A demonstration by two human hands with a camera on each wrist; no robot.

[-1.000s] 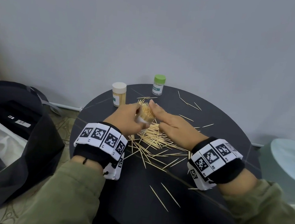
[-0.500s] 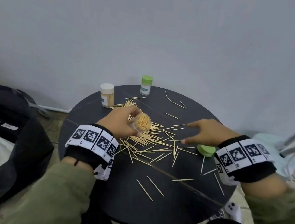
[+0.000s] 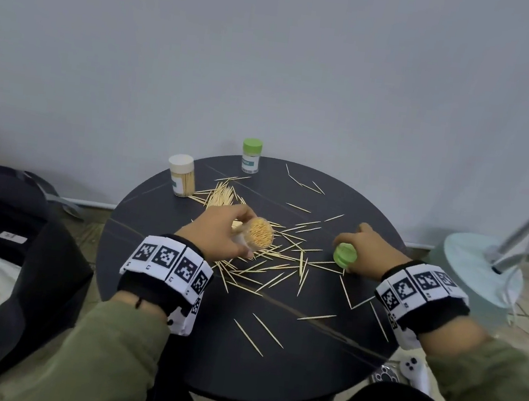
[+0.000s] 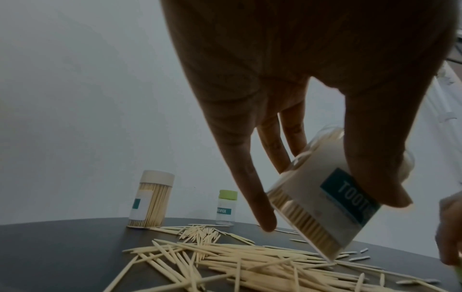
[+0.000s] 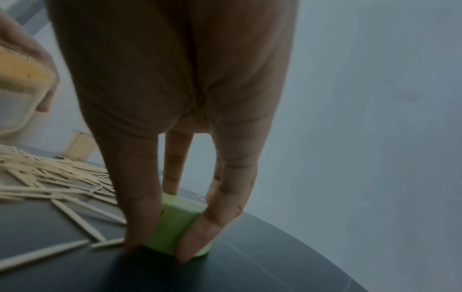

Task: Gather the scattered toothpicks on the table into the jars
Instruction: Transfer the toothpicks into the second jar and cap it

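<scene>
1. Left hand (image 3: 219,236) grips full jar (image 3: 257,236), tilted, mouth toward camera, above toothpicks (image 3: 269,260) mid table (image 3: 238,362).
2. Right hand (image 3: 372,254) fingers (image 5: 140,217) pinch green lid (image 3: 345,255) on table, just right of jar mouth.
3. Next, prob.: lid leftward onto jar.

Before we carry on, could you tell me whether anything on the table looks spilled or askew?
Yes: wooden toothpicks lie strewn across the round black table, and the full, uncapped clear jar in the left hand is tilted.
</scene>
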